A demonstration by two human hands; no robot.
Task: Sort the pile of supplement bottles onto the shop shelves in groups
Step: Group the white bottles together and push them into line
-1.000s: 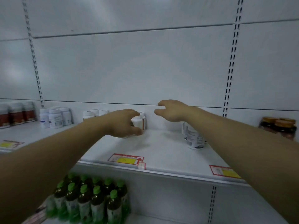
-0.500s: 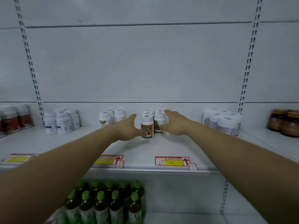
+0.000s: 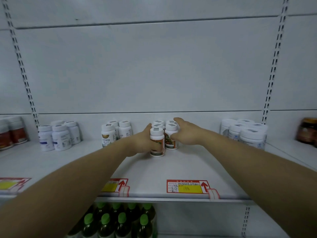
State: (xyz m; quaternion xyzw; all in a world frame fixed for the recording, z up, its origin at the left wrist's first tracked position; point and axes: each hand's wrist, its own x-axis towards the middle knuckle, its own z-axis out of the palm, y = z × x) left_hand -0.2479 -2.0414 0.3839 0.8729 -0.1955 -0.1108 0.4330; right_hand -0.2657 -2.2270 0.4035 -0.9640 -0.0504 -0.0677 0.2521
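Far left, cropping at the frame edge: red-label jars, blurred. Rising behind them: slotted upright, metal, punched in pairs.

Standing just right of it: blue-label bottles, white plastic, round, flat-capped. Leaving a bare gap of shelf before gold-label bottles, same shape, set near the back panel.

Reaching in low from lower left, forearm straight: left hand, gripping front bottle, thumb wrapping across its orange label, fingers hiding behind it. Standing upright on the shelf, touching the bottles behind.

Packing tight mid-shelf: orange-label cluster, white caps carrying small grey squares.

Coming in from lower right, wrist raised: right hand, cupping the cluster's right flank, thumb pressing the nearer bottle's side, fingers curving toward the back caps.

Opening wide in front of both hands: smooth white shelf down to the front lip, price tag lying there, red border, yellow patch.

Showing beneath the lip: green-cap bottles, dark contents.

Standing well right, past another bare gap: plain white bottles, grouped. Blurring at the far right edge: brown jar, orange lid.
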